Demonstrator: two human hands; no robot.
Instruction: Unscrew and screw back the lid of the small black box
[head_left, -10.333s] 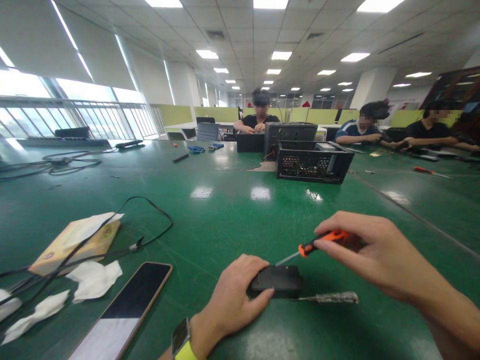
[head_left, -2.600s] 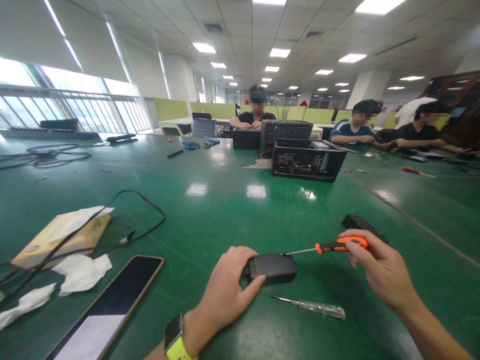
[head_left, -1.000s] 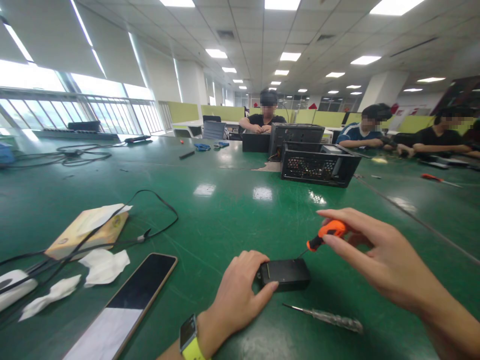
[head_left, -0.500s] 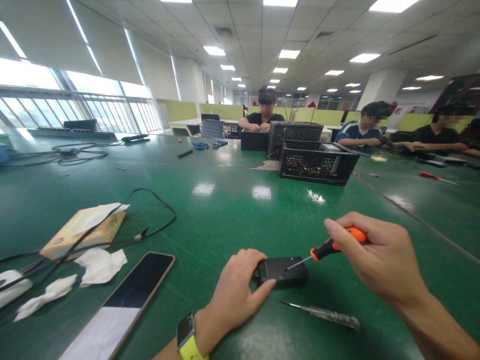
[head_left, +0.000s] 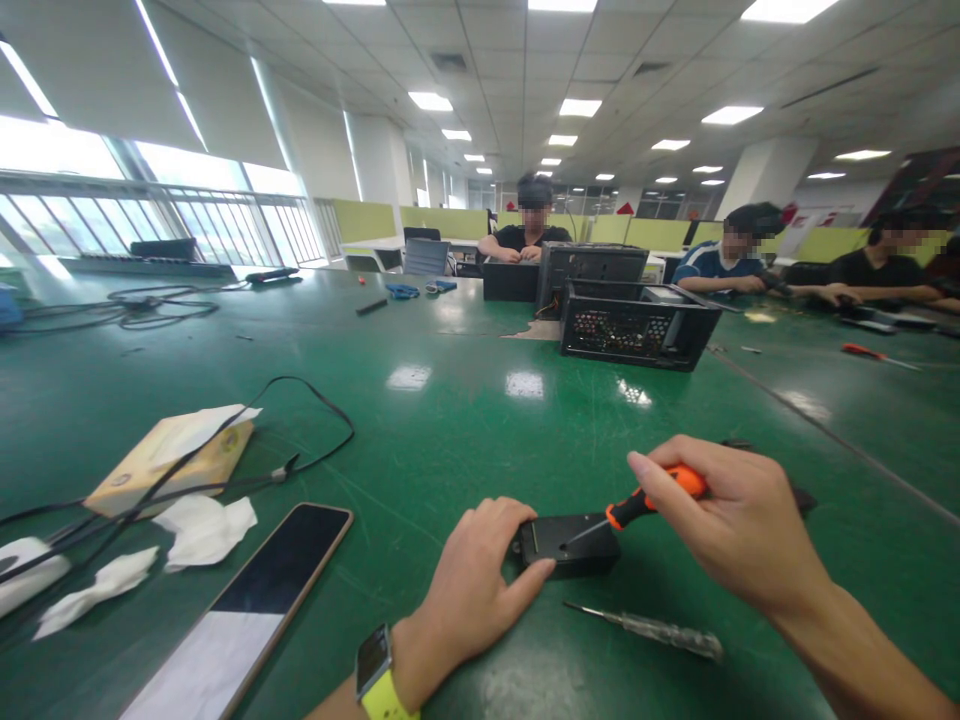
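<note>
Black box (head_left: 589,557) flat on desk (head_left: 450,430); left hand (head_left: 484,575) clasps its left end, apparently bracing it. Right hand (head_left: 739,520) grips orange screwdriver (head_left: 636,506), tip at box's top. Clear-handled driver (head_left: 652,632) just nearside.

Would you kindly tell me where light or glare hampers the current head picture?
All in the head view: windows look blown out; ceiling lights leave bright patches on the green tabletop; the black casing under the screwdriver shows little detail.
</note>
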